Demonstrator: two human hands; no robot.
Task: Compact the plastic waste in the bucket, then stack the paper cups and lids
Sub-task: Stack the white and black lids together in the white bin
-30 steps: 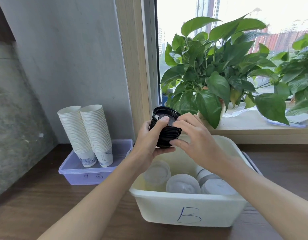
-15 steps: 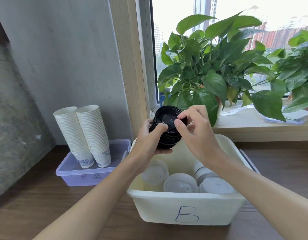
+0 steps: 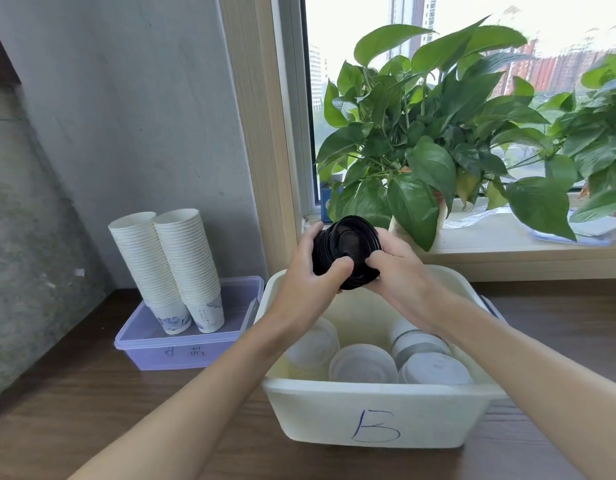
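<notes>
Nearest me I see the white bin (image 3: 376,420) marked B on the wooden table (image 3: 92,410), with stacks of white lids (image 3: 363,365) lying inside it. Above the bin, my left hand (image 3: 310,275) and right hand (image 3: 400,275) both grip a stack of black lids (image 3: 348,251), fingers curled round it from either side. Further left, two tall stacks of paper cups (image 3: 175,265) lean in a purple tray (image 3: 182,348). Beyond, a leafy plant (image 3: 421,133) sits on the windowsill (image 3: 490,251)
</notes>
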